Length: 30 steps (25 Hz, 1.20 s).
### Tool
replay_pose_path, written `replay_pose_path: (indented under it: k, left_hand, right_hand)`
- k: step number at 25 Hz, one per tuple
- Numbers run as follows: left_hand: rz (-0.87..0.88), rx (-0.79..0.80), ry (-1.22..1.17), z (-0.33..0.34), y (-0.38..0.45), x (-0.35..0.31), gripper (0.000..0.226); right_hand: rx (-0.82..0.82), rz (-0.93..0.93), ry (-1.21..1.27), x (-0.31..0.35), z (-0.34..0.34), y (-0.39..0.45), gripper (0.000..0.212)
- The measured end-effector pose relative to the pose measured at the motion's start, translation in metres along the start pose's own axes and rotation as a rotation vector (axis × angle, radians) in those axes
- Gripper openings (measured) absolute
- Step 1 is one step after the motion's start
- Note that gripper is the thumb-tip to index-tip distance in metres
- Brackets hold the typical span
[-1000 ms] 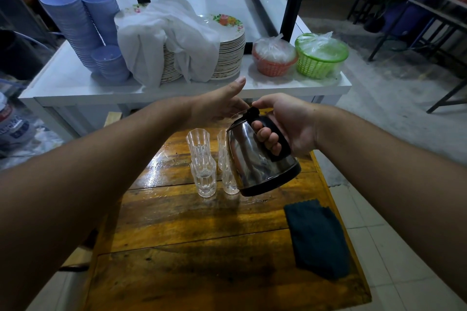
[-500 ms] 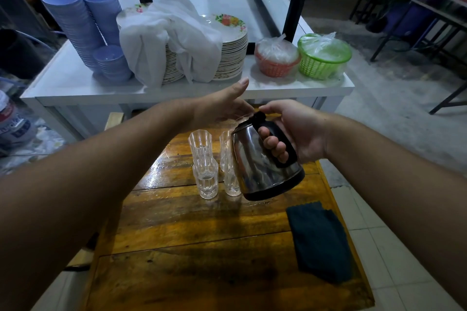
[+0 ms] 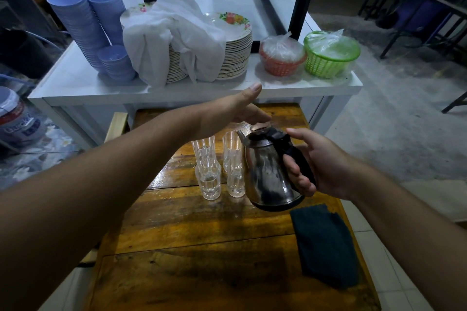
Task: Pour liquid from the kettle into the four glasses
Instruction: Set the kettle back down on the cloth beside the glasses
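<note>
**Checker:** Hands first: requesting status.

**Operator:** Gripping the black handle (image 3: 285, 144) of the kettle (image 3: 267, 177) with the right hand (image 3: 326, 166), wrapping the fingers round it and lifting the thumb clear. Holding the left hand (image 3: 227, 113) flat with straight fingers, hovering just over the lid knob (image 3: 259, 127). Failing to confirm contact with the knob.

**Checker:** Requesting kettle position.

**Operator:** Holding upright, right of centre over the wooden table (image 3: 177, 230), pointing the spout (image 3: 240, 135) far-left toward the glasses (image 3: 208, 174). Failing to confirm whether resting on the boards or hanging just above them.

**Checker:** Requesting glass layout.

**Operator:** Standing upright, four in a tight two-by-two block, just left of the kettle. Failing to read fill levels.

**Checker:** Requesting surroundings.

**Operator:** Lying near right on the table: dark cloth (image 3: 326, 245). Standing past the far table edge: white counter (image 3: 151, 88), carrying stacked blue bowls (image 3: 83, 23) at left, stacked plates (image 3: 236, 53) under a white cloth (image 3: 174, 33) in the middle, then an orange basket (image 3: 280, 68) and a green basket (image 3: 326, 65) at right, both holding clear plastic.
</note>
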State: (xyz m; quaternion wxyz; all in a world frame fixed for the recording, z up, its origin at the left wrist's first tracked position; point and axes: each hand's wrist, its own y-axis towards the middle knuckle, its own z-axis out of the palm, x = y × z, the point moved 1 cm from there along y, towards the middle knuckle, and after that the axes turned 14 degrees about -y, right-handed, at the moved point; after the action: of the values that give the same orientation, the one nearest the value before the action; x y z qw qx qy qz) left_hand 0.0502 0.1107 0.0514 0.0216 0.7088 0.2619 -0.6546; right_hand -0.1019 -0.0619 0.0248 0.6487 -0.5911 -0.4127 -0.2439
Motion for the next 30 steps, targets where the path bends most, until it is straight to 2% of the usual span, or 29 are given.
replay_pose_path:
  k: [5,10,14,16,20,26,30]
  left_hand:
    - [0.010,-0.003,0.006,0.019,0.005,-0.013,0.092]
    - [-0.042,0.010,0.135,0.059,0.033,-0.017,0.084]
    - [-0.119,0.053,0.157,0.095,0.072,0.010,0.070]
    - [-0.103,0.082,0.261,0.109,0.088,0.027,0.073]
    - [-0.129,0.100,0.406,0.127,0.120,0.050,0.065]
    - [-0.097,0.061,0.509,0.140,0.132,0.072,0.075]
    - [-0.066,0.071,0.614,0.144,0.135,0.074,0.070]
  right_hand:
    - [0.000,-0.094,-0.006,-0.029,-0.014,-0.006,0.077]
    - [-0.201,-0.149,0.062,-0.077,-0.020,-0.007,0.079]
    - [-0.330,-0.086,0.171,-0.130,-0.031,0.016,0.079]
    - [-0.349,-0.060,0.207,-0.146,-0.039,0.031,0.083]
    - [-0.375,-0.030,0.249,-0.177,-0.056,0.058,0.081]
    - [-0.378,-0.077,0.258,-0.209,-0.065,0.075,0.084]
    - [-0.396,0.002,0.260,-0.229,-0.074,0.088,0.072]
